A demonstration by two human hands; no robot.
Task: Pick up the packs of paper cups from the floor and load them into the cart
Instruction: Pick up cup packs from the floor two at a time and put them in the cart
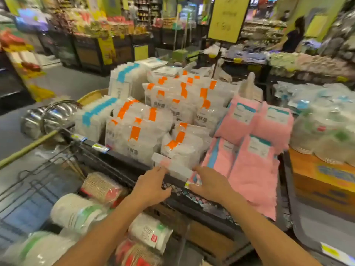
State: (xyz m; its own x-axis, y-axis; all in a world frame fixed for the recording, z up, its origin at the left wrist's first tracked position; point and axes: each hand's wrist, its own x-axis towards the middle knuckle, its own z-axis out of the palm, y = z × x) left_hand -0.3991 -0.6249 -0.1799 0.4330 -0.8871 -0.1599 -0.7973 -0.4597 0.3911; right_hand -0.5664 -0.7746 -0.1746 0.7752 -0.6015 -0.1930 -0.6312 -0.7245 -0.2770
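Several packs of paper cups lie low at the left: a brown-and-red pack (101, 187), a white-and-green pack (76, 211), a white pack with a red mark (149, 232). They rest beside a wire cart (38, 189) whose bars show at the left. My left hand (151, 186) and my right hand (211, 186) reach forward to the black mesh rim of a display bin (192, 194). Both touch a clear plastic label holder (172, 167) on that rim. Whether the fingers grip it is blurred.
The bin holds white packs with orange labels (138, 131), white packs with blue labels (96, 116) and pink packs (255, 156). Steel bowls (46, 118) sit at its left corner. An orange carton (322, 181) with wrapped paper bowls stands right. A person (294, 35) stands far back.
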